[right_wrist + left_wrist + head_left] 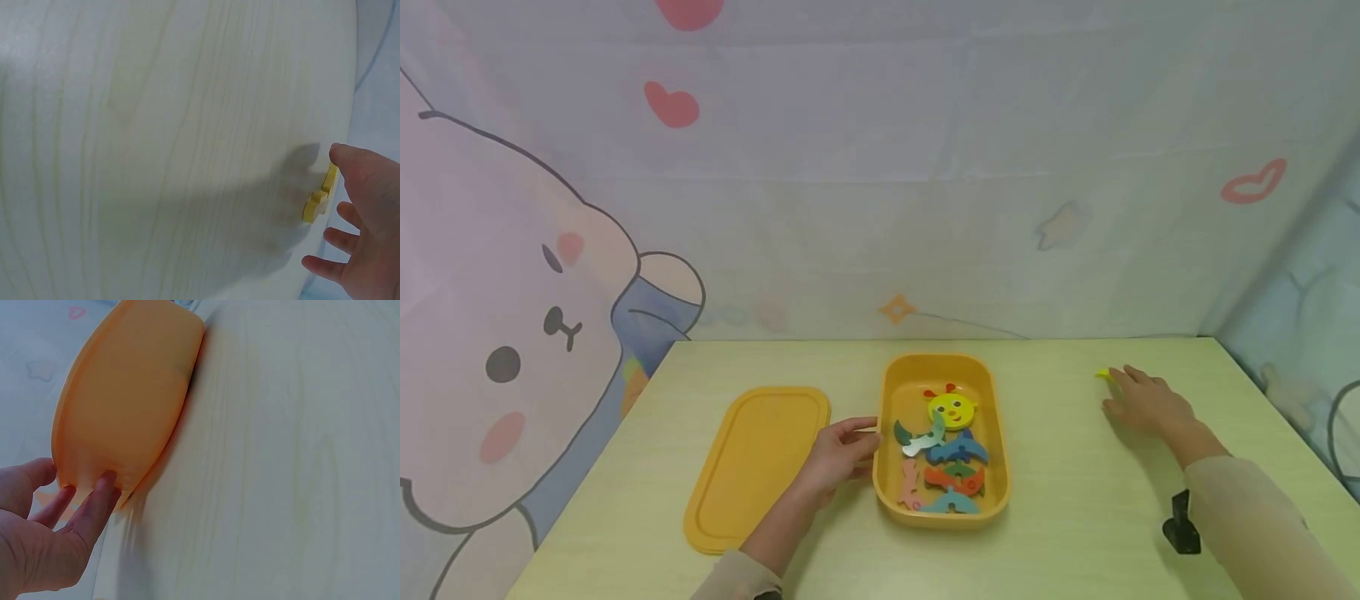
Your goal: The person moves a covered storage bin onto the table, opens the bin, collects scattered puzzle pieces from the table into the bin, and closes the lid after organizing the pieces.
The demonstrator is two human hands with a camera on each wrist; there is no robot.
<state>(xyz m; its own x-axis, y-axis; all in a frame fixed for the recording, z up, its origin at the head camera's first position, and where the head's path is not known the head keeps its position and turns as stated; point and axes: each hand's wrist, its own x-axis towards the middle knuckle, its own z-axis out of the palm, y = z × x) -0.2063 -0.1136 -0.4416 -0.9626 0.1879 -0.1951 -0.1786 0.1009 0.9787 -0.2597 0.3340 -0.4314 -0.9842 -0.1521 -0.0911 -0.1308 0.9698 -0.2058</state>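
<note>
A yellow-orange plastic box (1000, 479) stands on the table with colourful flat puzzle pieces inside. My left hand (844, 454) is at its left side; in the left wrist view, extended fingers (100, 500) touch the outer wall and the thumb lies at the rim. Out to the right, my right hand (1146, 404) hovers over a small yellow piece (317, 205). The right fingers are spread apart, and the thumb (340, 153) overlaps the piece in the right wrist view. Most of this piece is hidden by the hand in the head view.
The box's flat lid (760, 467) lies left of it. Within the box are a yellow smiling-face piece (951, 411), a blue piece (958, 450), a red-orange piece (955, 479) and several others. A patterned cloth (925, 208) hangs behind the table.
</note>
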